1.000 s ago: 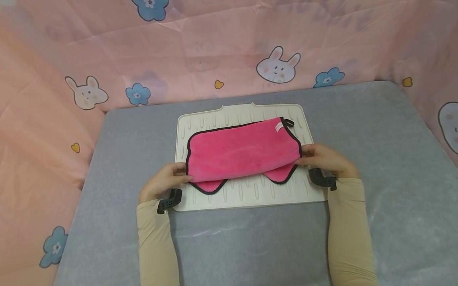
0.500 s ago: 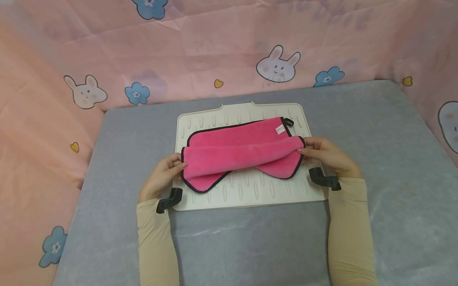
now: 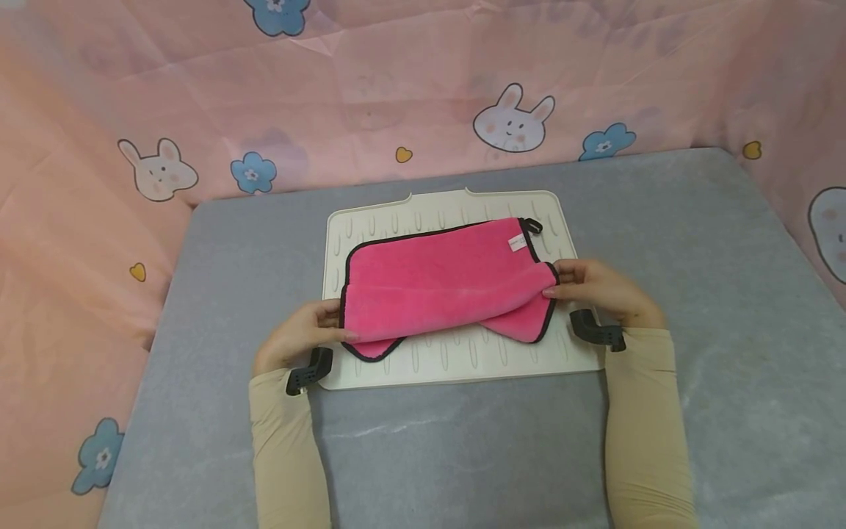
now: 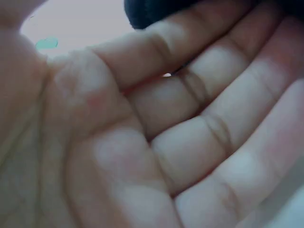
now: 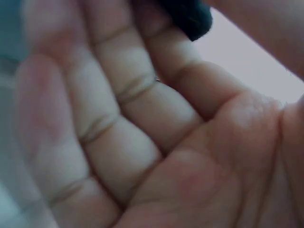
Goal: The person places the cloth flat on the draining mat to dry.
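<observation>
A pink towel (image 3: pixel 429 264) with black edging lies folded over on a cream ribbed mat (image 3: pixel 456 367). Its white label and black hanging loop are at the far right corner. My left hand (image 3: pixel 297 334) pinches the left edge of the towel's near fold between thumb and fingers. On the other side, my right hand (image 3: pixel 598 289) pinches the fold's right edge the same way. Two rounded corners of a lower layer stick out below the fold. Both wrist views mostly show palm and fingers, with dark edging (image 4: pixel 152 12) near the left fingers and dark edging (image 5: pixel 192 19) near the right ones.
The mat rests on a grey tabletop (image 3: pixel 423 455). Behind and at the sides hangs a pink curtain (image 3: pixel 370 88) printed with rabbits and flowers. A black bracket (image 3: pixel 309 372) is on the left wrist and another black bracket (image 3: pixel 597 329) on the right.
The towel's near fold rose and shifted away from me with both hands, then came back down toward me. Both hands keep hold of its edges; the mat has not moved.
</observation>
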`<state>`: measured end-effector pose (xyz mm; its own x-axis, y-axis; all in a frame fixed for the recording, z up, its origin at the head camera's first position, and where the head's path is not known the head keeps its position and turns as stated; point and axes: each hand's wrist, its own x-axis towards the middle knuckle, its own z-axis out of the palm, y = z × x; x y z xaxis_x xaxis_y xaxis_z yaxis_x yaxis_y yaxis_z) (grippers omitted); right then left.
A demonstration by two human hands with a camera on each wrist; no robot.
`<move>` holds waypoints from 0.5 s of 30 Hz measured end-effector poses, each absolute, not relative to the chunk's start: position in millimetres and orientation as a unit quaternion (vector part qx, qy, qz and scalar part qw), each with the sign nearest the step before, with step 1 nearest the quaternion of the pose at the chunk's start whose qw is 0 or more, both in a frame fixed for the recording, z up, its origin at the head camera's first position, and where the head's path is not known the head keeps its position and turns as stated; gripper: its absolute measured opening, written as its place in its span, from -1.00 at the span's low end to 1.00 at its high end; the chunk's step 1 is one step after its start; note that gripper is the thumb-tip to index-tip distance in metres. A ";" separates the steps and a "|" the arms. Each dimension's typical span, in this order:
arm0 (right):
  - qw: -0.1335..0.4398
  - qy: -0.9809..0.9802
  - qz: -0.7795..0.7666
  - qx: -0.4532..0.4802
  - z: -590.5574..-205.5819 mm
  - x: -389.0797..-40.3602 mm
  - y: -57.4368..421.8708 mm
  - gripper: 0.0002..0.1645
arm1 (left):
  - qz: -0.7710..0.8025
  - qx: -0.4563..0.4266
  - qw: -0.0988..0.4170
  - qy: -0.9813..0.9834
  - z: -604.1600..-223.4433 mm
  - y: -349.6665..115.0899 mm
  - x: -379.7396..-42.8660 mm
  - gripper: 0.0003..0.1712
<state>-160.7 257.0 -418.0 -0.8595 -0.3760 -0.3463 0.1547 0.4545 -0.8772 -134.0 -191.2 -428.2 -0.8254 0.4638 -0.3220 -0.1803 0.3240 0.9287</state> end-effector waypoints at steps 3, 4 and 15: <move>0.280 0.816 -0.499 -0.081 -418.6 -160.6 257.6 -0.53 | 0.569 0.095 0.290 0.764 -429.1 -190.9 -133.9 -0.56; 0.287 0.817 -0.493 -0.085 -418.6 -160.5 257.9 -0.52 | 0.570 0.092 0.289 0.764 -429.6 -190.9 -133.8 -0.62; 0.305 0.815 -0.482 -0.102 -417.6 -161.3 258.0 -0.64 | 0.567 0.087 0.239 0.783 -433.6 -189.7 -136.6 -0.81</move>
